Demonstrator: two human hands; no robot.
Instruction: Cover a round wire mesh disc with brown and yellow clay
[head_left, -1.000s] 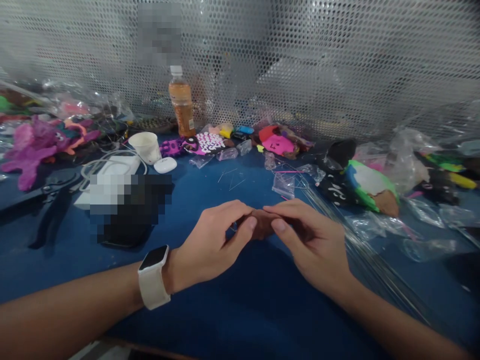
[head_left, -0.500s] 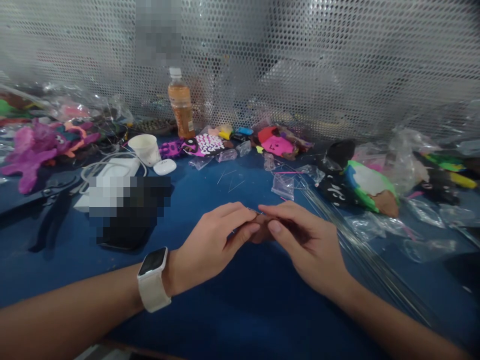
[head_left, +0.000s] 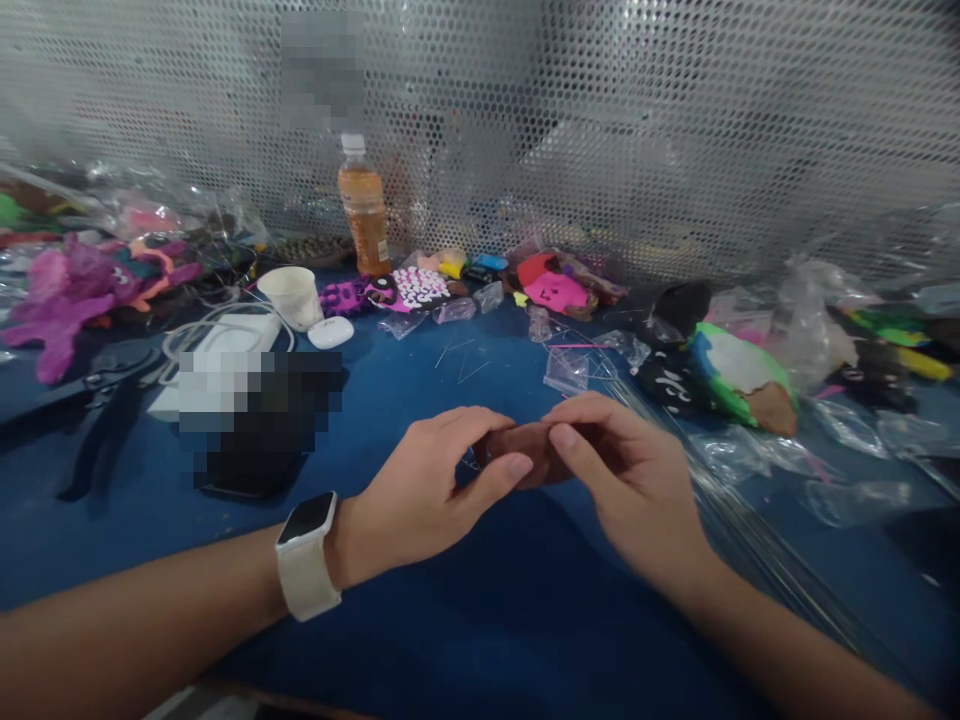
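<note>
A lump of brown modelling clay (head_left: pixel 531 446) is held between both hands above the blue table (head_left: pixel 480 640). My left hand (head_left: pixel 431 490), with a pale-strapped watch (head_left: pixel 307 555) on the wrist, closes on the lump's left side, thumb along its near face. From the right, my right hand (head_left: pixel 626 475) pinches the other end between thumb and fingers. A bit of thin wire (head_left: pixel 471 460) shows by the left fingers; whether it joins the clay I cannot tell. The fingers hide the far side of the lump.
Long thin metal rods (head_left: pixel 757 530) lie to the right. Pliers (head_left: pixel 112 400), a dark blurred-out object (head_left: pixel 262 440), a paper cup (head_left: pixel 291 298) and a drink bottle (head_left: pixel 365 215) stand or lie left. Coloured clay figures (head_left: pixel 555 288) and plastic bags line the perforated metal wall.
My right hand has shifted slightly right and its index finger now lies over the clay. More of the brown lump shows between the hands, and my left thumb has moved a little right.
</note>
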